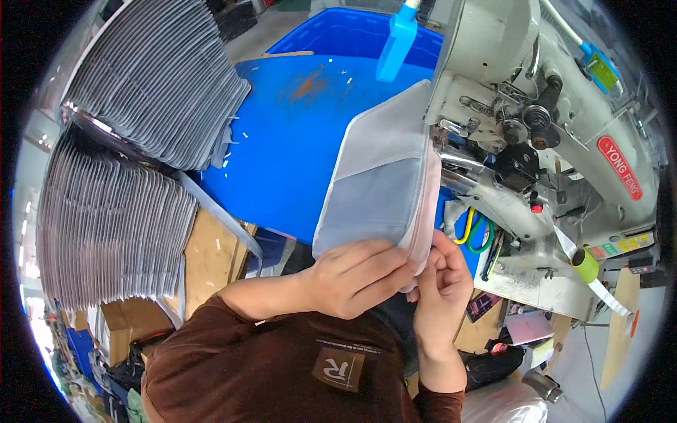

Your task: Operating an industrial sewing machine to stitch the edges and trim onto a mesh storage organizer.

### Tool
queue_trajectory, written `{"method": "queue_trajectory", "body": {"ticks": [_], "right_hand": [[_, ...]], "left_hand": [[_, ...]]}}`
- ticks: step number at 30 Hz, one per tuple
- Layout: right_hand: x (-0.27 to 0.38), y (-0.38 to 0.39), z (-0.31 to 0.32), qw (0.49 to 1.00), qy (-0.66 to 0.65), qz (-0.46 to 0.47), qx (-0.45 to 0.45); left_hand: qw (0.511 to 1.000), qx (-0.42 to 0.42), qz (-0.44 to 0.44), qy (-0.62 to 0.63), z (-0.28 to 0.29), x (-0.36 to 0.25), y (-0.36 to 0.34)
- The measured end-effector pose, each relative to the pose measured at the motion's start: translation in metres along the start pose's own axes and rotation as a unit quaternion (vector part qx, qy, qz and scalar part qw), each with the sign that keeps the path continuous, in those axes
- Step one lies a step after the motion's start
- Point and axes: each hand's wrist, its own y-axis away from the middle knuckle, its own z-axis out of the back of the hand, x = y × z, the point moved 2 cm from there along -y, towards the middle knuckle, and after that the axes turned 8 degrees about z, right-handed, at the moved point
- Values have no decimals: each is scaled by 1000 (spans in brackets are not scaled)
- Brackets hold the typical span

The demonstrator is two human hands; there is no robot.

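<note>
A flat grey fabric panel (374, 204) with a pocket-like lower section and pale piped edges lies beside the sewing machine head (518, 120). Along its right side runs a pink fabric strip (428, 204). My left hand (363, 276) is closed over the panel's near end, its fingers wrapped across the lower right corner. Just right of it, my right hand (444, 282) pinches the near end of the pink strip between thumb and fingers. The panel's far right edge meets the machine; the needle cannot be made out.
Two tall stacks of grey fabric pieces (155, 77) stand at the left. A blue tabletop (275, 155) carries scraps and a rusty stain, with a blue bin (331, 35) behind. Scissors with yellow and green handles (482, 233) lie beside the machine, near a green spool (585, 266) of white tape.
</note>
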Motion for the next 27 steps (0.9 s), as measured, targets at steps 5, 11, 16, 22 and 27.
{"method": "queue_trajectory", "body": {"ticks": [5,11,16,22,27], "right_hand": [[-10,-14,-6,997,-61,8,-40],[-15,-37,-7,997,-67,7,-48],[-20,-60,-1,993,-101,-8,-55],[-21,-82,-17,998,-62,26,-13],[-34,-94,-15,992,-97,69,-34]], "left_hand": [[999,36,5,7,-5,8,-6],[1000,20,18,6,-17,23,-18],[999,40,28,5,-35,43,-29],[997,55,61,-12,-25,59,-42],[998,12,55,-20,-37,59,-49]]}}
